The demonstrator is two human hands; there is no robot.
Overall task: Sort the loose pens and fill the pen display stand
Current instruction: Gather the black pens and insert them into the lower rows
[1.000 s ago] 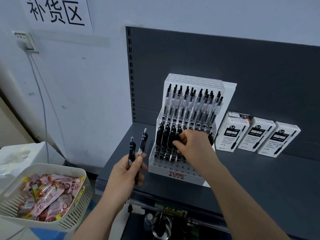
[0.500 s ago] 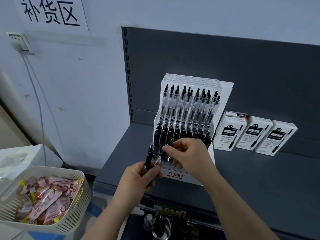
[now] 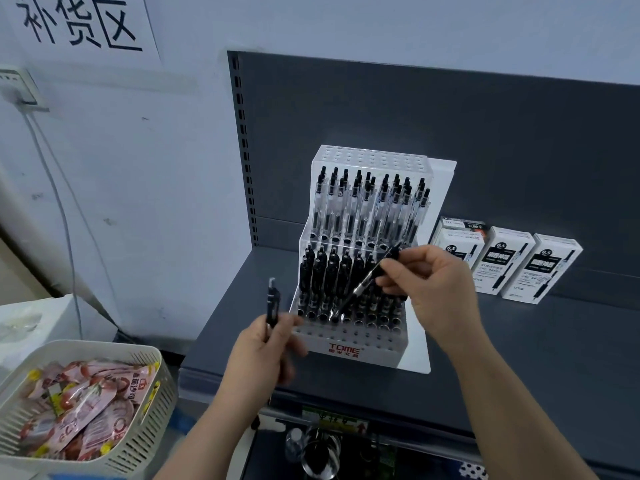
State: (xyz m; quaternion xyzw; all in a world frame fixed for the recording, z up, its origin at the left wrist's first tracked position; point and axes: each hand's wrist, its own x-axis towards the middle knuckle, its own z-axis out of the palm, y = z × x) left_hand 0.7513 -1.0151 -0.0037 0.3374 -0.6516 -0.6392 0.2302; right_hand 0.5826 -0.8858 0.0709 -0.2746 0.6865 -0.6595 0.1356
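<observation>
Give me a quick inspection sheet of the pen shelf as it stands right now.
Surface: dark grey shelf carrying the stand and boxes.
Job's things: white display stand; clear pens in its upper tier, black pens in its lower tier, front holes empty.
Clutter: three pen boxes right of the stand.
Hands: left hand grips an upright pen; right hand pinches a tilted pen, tip at a lower-tier hole.
Cables: grey cable hanging from a wall socket, left of the shelf.
Surroundings: basket of snack packets at lower left; paper sign on the wall.
</observation>
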